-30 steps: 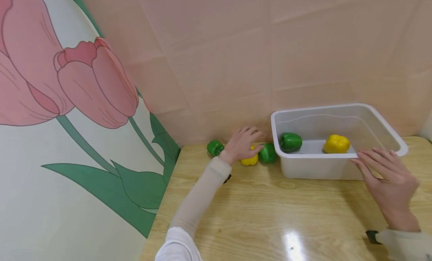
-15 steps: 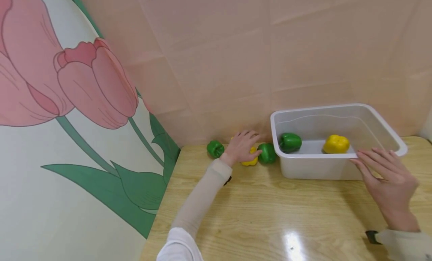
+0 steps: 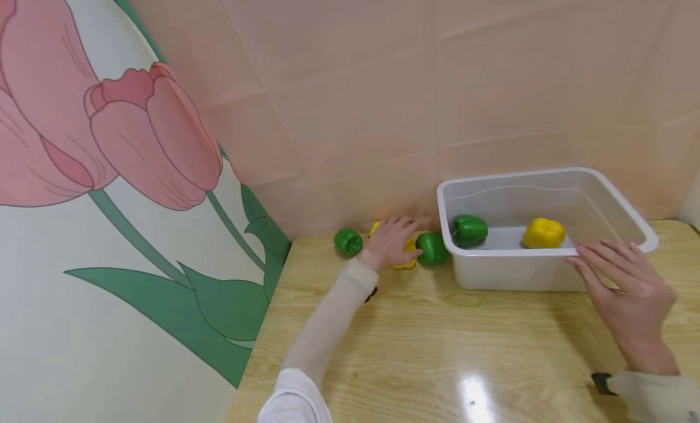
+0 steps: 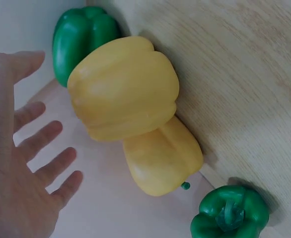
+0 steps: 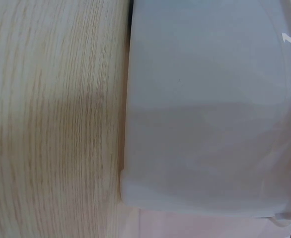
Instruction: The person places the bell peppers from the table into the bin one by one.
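Note:
My left hand point(image 3: 389, 240) hovers over two yellow bell peppers, fingers spread and holding nothing. In the left wrist view the nearer yellow pepper point(image 4: 123, 89) partly covers the other yellow pepper point(image 4: 163, 156), whose green stem shows. One green bell pepper point(image 3: 348, 242) lies left of the hand, and another green bell pepper point(image 3: 432, 248) sits to its right, beside a white plastic tub point(image 3: 514, 272). At the tub's near right rim, my right hand point(image 3: 637, 295) grips the edge between thumb and fingers. Inside the tub lie a green bell pepper point(image 3: 470, 230) and a yellow bell pepper point(image 3: 544, 233), apart.
The wood-grain table point(image 3: 415, 332) extends in front of the tub. A pinkish cloth point(image 3: 350, 119) hangs right behind the peppers and tub. To the left stands a wall point(image 3: 137, 289) painted with tulips.
My left hand has come slightly down and back toward me over the yellow peppers, uncovering part of the rear one. The right hand stays on the rim.

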Tool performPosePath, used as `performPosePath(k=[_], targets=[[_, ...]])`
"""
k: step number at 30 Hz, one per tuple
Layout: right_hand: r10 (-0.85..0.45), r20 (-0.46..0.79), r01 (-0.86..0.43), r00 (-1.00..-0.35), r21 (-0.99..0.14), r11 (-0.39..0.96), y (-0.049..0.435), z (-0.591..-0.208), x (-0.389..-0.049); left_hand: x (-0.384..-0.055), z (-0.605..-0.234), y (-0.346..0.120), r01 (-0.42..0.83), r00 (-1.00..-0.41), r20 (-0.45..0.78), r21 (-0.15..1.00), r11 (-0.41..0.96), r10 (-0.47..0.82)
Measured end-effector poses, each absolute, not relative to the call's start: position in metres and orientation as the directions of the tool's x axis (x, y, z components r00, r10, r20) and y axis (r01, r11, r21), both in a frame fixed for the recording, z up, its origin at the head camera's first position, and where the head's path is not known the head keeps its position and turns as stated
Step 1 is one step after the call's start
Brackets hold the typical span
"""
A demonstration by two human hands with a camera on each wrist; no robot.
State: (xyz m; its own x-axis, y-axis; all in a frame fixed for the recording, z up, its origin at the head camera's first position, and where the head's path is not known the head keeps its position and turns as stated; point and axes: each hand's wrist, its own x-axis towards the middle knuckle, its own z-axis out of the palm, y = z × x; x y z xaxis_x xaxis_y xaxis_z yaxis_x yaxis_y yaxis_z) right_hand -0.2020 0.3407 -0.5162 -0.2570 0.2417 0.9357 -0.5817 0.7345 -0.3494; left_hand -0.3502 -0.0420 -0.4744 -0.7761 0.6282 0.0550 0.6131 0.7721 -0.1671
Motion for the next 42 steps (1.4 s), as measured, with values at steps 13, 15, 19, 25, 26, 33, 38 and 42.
performPosePath(k=[13, 15, 19, 25, 26, 33, 38, 42], targets=[[0.244, 0.937, -0.575, -0.248, -0.345, 0.742, 0.34, -0.516, -0.202, -0.35, -0.482, -0.034, 0.547, -0.831, -0.026, -0.215, 0.809, 0.555], [0.239, 0.938, -0.573, -0.252, -0.344, 0.744, 0.341, -0.516, -0.202, -0.351, -0.484, -0.033, 0.538, -0.837, -0.036, -0.232, 0.81, 0.546], [0.237, 0.936, -0.573, -0.258, -0.346, 0.743, 0.341, -0.516, -0.201, -0.351, -0.488, -0.032, 0.53, -0.843, -0.052, -0.237, 0.814, 0.535], [0.245, 0.937, -0.582, -0.25, -0.348, 0.735, 0.34, -0.516, -0.202, -0.35, -0.493, -0.032, 0.543, -0.836, -0.048, -0.22, 0.811, 0.547], [0.245, 0.937, -0.583, -0.248, -0.346, 0.735, 0.34, -0.516, -0.202, -0.351, -0.494, -0.031, 0.544, -0.835, -0.049, -0.223, 0.809, 0.548], [0.23, 0.939, -0.574, -0.256, -0.339, 0.745, 0.341, -0.516, -0.2, -0.351, -0.502, -0.034, 0.538, -0.838, -0.043, -0.241, 0.808, 0.545], [0.229, 0.938, -0.571, -0.26, -0.341, 0.747, 0.34, -0.515, -0.2, -0.35, -0.509, -0.035, 0.528, -0.847, -0.071, -0.236, 0.816, 0.527], [0.232, 0.938, -0.575, -0.256, -0.341, 0.744, 0.34, -0.515, -0.2, -0.349, -0.514, -0.035, 0.528, -0.848, -0.097, -0.227, 0.818, 0.521]])
